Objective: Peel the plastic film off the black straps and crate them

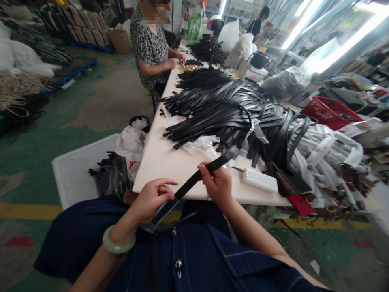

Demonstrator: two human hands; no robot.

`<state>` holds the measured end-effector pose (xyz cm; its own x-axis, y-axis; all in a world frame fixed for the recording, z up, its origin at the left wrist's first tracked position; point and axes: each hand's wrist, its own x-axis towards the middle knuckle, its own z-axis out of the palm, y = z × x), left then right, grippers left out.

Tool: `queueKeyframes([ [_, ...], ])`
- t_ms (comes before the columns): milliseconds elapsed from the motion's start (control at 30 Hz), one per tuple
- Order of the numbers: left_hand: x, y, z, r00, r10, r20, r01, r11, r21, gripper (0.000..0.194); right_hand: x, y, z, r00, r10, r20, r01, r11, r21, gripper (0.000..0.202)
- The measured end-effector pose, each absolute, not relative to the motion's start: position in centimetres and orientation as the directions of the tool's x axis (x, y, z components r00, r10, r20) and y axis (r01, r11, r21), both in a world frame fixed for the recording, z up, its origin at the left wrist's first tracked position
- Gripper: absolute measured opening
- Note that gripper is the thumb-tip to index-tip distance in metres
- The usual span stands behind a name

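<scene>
Pinching a long flat black leather strap (202, 173) over the white tabletop (165, 160) edge, right hand (217, 184) grips mid-length, left hand (152, 198) its lower end; it looks light, limp, best held flat-sided

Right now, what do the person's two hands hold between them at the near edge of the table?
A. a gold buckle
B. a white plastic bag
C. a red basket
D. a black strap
D: the left hand and the right hand both grip one black strap, which runs up toward the pile of black straps on the white table.
</scene>
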<state>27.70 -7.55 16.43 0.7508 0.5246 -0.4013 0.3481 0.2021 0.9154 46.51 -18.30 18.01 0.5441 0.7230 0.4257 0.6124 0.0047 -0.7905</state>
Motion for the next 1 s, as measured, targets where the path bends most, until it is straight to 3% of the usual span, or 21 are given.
queueKeyframes([
  [133,29.2,-7.2,18.6,0.802,0.517,-0.299,0.220,0.210,0.953,0.041,46.8,-20.0,20.6,0.369,0.616,0.696,0.863,0.052,-0.503,0.011],
  [233,30.5,-7.3,19.5,0.838,0.488,-0.245,0.174,0.188,0.967,0.039,46.0,-20.5,20.5,0.287,0.608,0.740,0.904,0.084,-0.420,0.012],
  [300,31.2,-7.3,19.4,0.847,0.483,-0.222,0.161,0.164,0.973,0.036,45.6,-20.4,19.4,0.302,0.675,0.673,0.869,0.095,-0.485,0.012],
  [433,32.0,-7.3,18.0,0.842,0.495,-0.214,0.197,0.087,0.977,0.033,46.0,-20.4,17.3,0.355,0.819,0.452,0.669,0.115,-0.734,0.014],
  [500,32.0,-7.1,17.4,0.823,0.512,-0.246,0.243,0.074,0.967,0.033,47.0,-20.8,17.3,0.491,0.754,0.437,0.580,0.091,-0.809,0.019],
  [600,32.1,-6.8,17.1,0.797,0.531,-0.288,0.290,0.082,0.954,0.033,48.1,-21.2,17.6,0.710,0.509,0.487,0.513,0.101,-0.852,0.014],
  [633,32.2,-6.8,17.1,0.794,0.535,-0.289,0.290,0.085,0.953,0.034,48.1,-21.2,17.6,0.733,0.495,0.467,0.476,0.116,-0.872,0.013],
  [700,32.7,-6.8,17.3,0.804,0.526,-0.278,0.271,0.094,0.958,0.034,47.8,-20.9,17.1,0.708,0.619,0.340,0.344,0.118,-0.932,0.014],
  [767,33.3,-6.9,17.5,0.818,0.511,-0.265,0.250,0.099,0.963,0.034,47.4,-20.3,16.1,0.590,0.792,0.159,0.189,0.057,-0.980,0.020],
  [833,33.7,-6.8,17.5,0.824,0.503,-0.261,0.249,0.092,0.964,0.033,47.6,-19.8,15.3,0.472,0.882,0.012,0.067,-0.023,-0.997,0.024],
  [900,33.9,-6.8,17.3,0.819,0.502,-0.277,0.269,0.090,0.959,0.034,48.5,-19.4,14.8,0.521,0.853,-0.030,-0.039,-0.012,-0.999,0.028],
  [1000,33.9,-6.7,16.9,0.809,0.503,-0.304,0.293,0.104,0.950,0.034,49.9,-19.2,14.9,0.724,0.690,-0.011,-0.104,0.093,-0.990,0.031],
])
